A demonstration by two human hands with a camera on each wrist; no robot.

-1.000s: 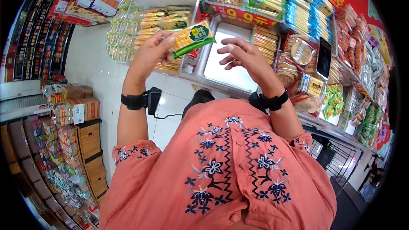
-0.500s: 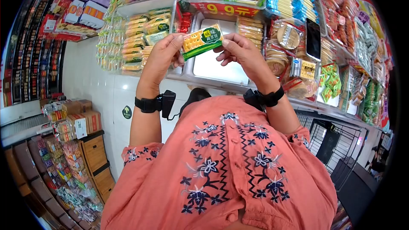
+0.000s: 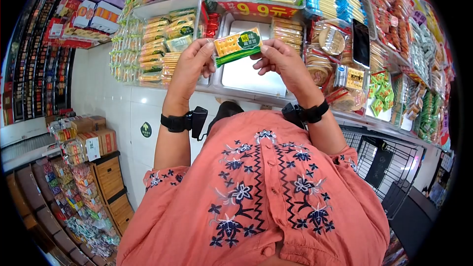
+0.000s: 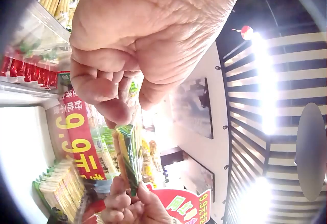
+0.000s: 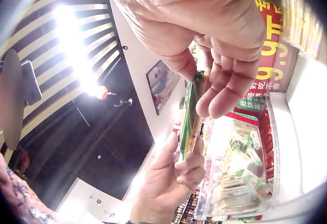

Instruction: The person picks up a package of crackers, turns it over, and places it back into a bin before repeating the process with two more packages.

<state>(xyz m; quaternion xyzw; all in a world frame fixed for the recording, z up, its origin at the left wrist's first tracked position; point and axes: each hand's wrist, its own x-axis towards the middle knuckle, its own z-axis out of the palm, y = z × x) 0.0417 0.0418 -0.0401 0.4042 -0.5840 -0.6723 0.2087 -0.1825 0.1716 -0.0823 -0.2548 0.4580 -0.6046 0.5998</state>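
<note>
A small green and yellow packet of crackers point(image 3: 238, 47) is held up in front of the body, its printed face toward the head camera. My left hand point(image 3: 196, 63) pinches its left end between thumb and fingers. At the other end, my right hand point(image 3: 283, 62) pinches the packet's right edge the same way. Both wrist views show the packet edge-on, with the thumb on one face and fingertips on the other. Below and behind the packet is a white-bottomed bin point(image 3: 246, 80), with a row of upright cracker packs point(image 3: 287, 33) along its right side.
To the left stands a clear bin point(image 3: 200, 10) of similar packets. Bagged round biscuits point(image 3: 329, 40) and a dark phone point(image 3: 361, 44) lie at the right. A red price strip point(image 3: 261, 9) runs behind the white-bottomed bin. A wire cart point(image 3: 379, 160) is at the lower right.
The right hand, apart from the packet a second ago, came to its right end and now pinches it. The left hand brought the packet rightward and turned it more level.
</note>
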